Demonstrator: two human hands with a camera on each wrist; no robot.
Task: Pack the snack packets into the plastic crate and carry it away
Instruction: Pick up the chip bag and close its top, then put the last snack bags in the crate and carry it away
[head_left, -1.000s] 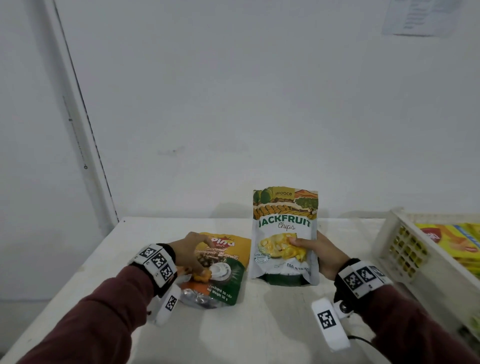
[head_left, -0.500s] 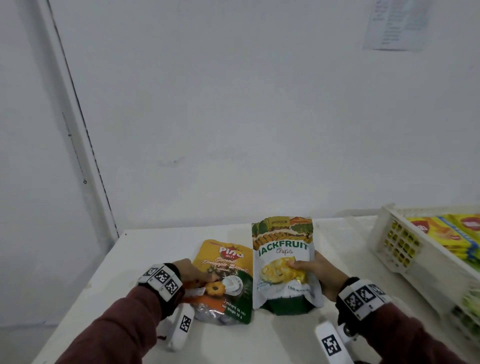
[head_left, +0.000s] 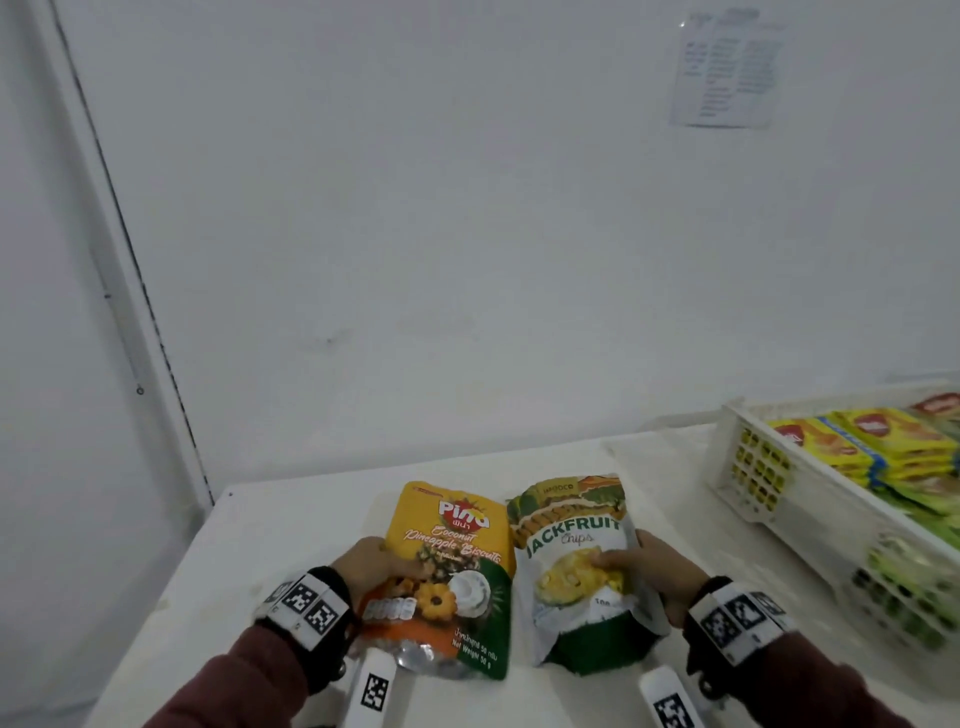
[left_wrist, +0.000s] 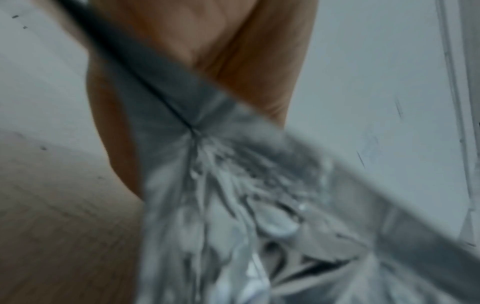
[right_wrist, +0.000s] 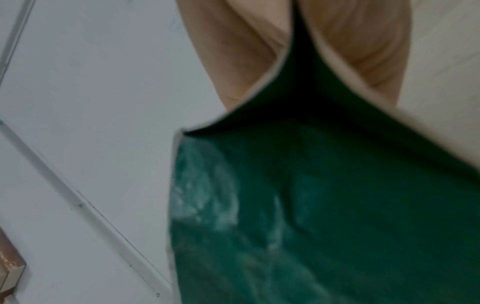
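Head view: left hand (head_left: 371, 564) holds the orange pineapple biscuit pouch (head_left: 449, 577), right hand (head_left: 652, 577) the green-and-white jackfruit chips pouch (head_left: 576, 571), fingers clamped, above the white worktop (head_left: 249, 561). White plastic crate (head_left: 810, 512) to the right already holds yellow packets (head_left: 878, 441). These two still need packing, then carrying.

White table (head_left: 291, 540) under plastic crate (head_left: 810, 514)

Plain white wall (head_left: 467, 208), printed sheet (head_left: 724, 70) taped upper right, white table (head_left: 291, 525), dim even light
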